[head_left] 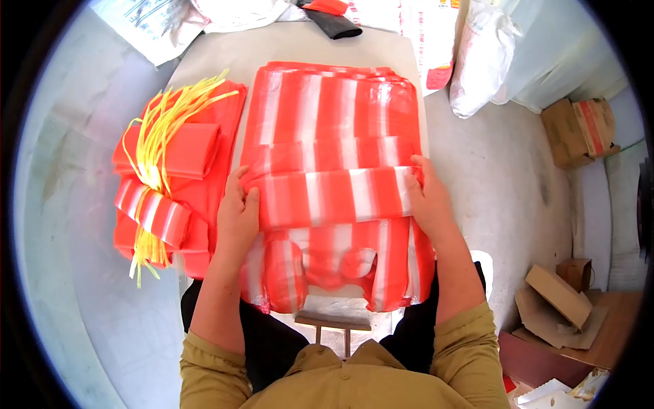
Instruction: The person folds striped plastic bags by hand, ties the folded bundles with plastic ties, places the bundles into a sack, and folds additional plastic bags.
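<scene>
A red-and-white striped plastic bag lies folded into a wide band across a stack of similar striped bags. My left hand grips the band's left end, thumb on top. At the right end my right hand holds it the same way, with the fingers partly hidden at the edge. Below the band, the handle loops of the stacked bags hang toward my lap over the near edge of the table.
Red folded bags are piled on the left, with yellow strips draped over them and a small striped roll. White sacks and a black item lie at the far edge. Cardboard boxes stand on the right.
</scene>
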Demonstrator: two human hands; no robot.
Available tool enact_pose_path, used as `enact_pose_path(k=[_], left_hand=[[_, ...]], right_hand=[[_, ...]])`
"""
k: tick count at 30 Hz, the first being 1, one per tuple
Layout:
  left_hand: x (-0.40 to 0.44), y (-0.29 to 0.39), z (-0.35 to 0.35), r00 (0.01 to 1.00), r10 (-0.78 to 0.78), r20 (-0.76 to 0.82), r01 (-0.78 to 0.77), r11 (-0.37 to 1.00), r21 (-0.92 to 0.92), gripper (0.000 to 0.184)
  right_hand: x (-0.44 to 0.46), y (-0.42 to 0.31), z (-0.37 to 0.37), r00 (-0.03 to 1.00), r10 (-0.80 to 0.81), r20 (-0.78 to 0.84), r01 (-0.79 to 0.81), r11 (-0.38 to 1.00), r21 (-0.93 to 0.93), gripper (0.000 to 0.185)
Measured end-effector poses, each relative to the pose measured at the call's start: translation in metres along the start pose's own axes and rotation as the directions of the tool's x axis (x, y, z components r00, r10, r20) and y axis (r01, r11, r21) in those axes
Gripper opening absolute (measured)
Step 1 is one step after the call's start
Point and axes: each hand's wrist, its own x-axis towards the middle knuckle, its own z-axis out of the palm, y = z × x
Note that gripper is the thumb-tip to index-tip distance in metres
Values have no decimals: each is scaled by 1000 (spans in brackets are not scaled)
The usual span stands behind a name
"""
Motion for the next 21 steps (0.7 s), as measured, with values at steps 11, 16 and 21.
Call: enact_pose_path(k=[11,16,21], left_hand=[[-22,-8,-49,957,-224,185,280,880,-384,19],[-26,-1,-47,963,-203,178,247,929,-274,17],[-24,-8,-43,959,-221,180,252,952,-174,17]], right_hand=[[3,2,-47,907,250,338,-363,872,328,38],[2,13,-51,886,214,412,-384,837,391,42],[5,22,-51,868,206,451,-407,816,411,46]])
